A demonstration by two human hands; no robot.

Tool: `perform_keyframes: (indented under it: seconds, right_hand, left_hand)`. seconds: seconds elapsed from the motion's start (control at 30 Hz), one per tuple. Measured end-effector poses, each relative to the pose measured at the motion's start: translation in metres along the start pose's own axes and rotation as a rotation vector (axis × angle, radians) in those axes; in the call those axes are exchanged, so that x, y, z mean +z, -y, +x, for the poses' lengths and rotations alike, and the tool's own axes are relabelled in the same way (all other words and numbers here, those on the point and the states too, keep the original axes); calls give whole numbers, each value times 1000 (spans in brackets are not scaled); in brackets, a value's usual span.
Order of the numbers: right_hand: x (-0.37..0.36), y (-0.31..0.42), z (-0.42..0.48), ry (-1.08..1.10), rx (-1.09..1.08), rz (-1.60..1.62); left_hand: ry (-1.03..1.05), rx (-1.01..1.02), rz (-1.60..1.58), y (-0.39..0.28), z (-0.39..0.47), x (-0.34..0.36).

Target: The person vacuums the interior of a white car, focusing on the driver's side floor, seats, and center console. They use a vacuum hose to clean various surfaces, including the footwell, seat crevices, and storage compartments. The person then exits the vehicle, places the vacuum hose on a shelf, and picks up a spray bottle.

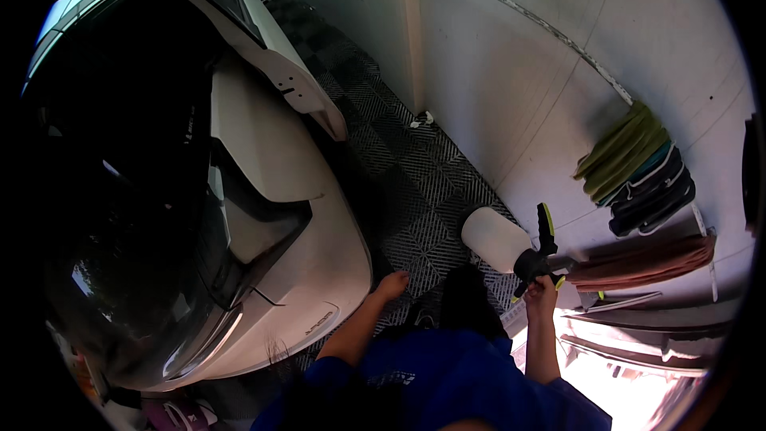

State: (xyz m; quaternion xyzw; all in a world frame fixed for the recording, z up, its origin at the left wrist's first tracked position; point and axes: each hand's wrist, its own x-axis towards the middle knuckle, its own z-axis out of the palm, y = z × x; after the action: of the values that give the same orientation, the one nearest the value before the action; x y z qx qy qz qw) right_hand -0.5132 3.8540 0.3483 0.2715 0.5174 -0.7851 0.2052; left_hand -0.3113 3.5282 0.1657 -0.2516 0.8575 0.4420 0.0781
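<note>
My right hand (541, 294) grips the black head of a pump sprayer (499, 239). Its white tank tilts toward the upper left, and black and yellow-green handle parts stick out by my fingers. My left hand (392, 286) hangs beside the rear corner of a white car (317, 227), fingers curled in, with nothing visible in it. A small gap seems to lie between that hand and the car body. The car's rear side door (305, 87) stands ajar.
Dark ribbed floor tiles (413, 191) run between the car and a pale wall (479, 102). Olive towels (625, 152), dark towels (652, 197) and a brown towel (643, 263) hang from a wall rail (526, 12). A purple object (176, 414) lies at lower left.
</note>
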Motion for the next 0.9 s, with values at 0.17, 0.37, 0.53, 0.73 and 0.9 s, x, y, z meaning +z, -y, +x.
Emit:
perform_keyframes:
  seconds: [0.17, 0.37, 0.53, 0.73, 0.9]
  right_hand:
    - [135, 52, 128, 161, -16, -248]
    - [342, 88, 229, 381, -202, -752]
    - [477, 56, 356, 568, -315, -1068]
    - [644, 10, 433, 709, -380, -1347]
    - [789, 5, 461, 812, -387, -1411]
  left_hand:
    - [-50, -31, -189, -158, 130, -77]
    - [-47, 102, -25, -230, 198, -151]
    - [-307, -44, -137, -259, 240, -222]
    - [-525, -236, -186, -227, 314, -308]
    - [-687, -267, -320, -214, 401, -440]
